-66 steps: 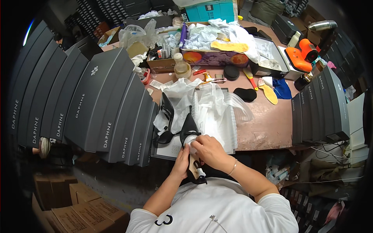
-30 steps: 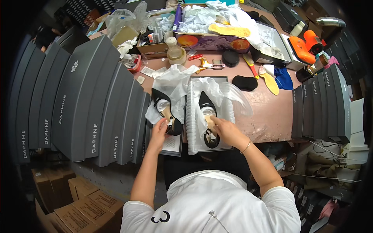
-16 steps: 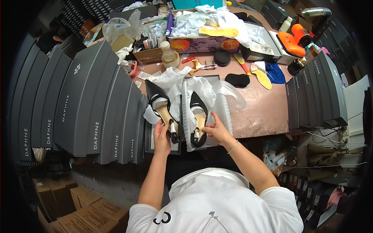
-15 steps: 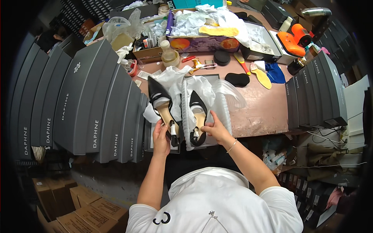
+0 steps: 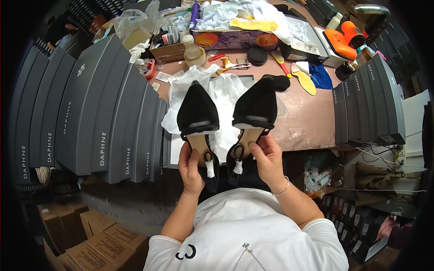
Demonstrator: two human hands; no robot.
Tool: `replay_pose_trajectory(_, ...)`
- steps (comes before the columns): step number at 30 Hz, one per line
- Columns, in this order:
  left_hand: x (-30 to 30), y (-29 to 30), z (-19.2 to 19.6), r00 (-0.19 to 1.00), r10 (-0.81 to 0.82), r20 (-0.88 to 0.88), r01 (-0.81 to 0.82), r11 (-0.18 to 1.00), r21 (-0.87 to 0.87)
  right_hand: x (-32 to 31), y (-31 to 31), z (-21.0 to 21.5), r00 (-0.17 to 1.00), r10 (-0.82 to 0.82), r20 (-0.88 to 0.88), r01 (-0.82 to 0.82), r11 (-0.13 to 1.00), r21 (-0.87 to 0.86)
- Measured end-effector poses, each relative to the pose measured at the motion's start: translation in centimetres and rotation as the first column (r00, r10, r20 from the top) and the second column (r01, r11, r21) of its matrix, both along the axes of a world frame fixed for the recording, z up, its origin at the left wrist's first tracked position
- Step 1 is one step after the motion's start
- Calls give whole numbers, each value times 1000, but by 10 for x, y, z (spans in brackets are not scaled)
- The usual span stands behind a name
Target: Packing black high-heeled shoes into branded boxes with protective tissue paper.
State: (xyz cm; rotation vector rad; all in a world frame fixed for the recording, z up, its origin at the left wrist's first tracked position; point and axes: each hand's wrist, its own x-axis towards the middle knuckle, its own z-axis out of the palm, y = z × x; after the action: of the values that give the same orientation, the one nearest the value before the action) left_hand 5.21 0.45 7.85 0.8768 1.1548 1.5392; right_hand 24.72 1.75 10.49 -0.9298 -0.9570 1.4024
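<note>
Well, shoes (image 5: 198, 108) w/ gap, prob. over tbl edge (image 5: 309, 147)

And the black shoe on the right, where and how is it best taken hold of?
Probably at the narrow middle of the black shoe, from its right, as the right hand does: thumb on the bare insole, fingers behind. The toe cap ahead is wider, and this leaves the white wrapping at the rear untouched.
</note>
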Motion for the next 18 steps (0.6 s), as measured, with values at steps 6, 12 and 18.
replay_pose_trajectory(6, 1, -13, 14, 997, -63, -52, 64, 998, 13, -6, -10, -6, 983, 105, -151, -106, 994, 0)
replay_pose_trajectory(12, -2, -19, 15, 984, -63, -166, 65, 998, 8, -4, -4, -18, 878, 201, -434, -254, 965, -67)
replay_pose_trajectory(18, 3, -16, 26, 992, -128, 5, 128, 987, -94, -7, -1, -25, 880, 146, -453, -265, 941, -211)
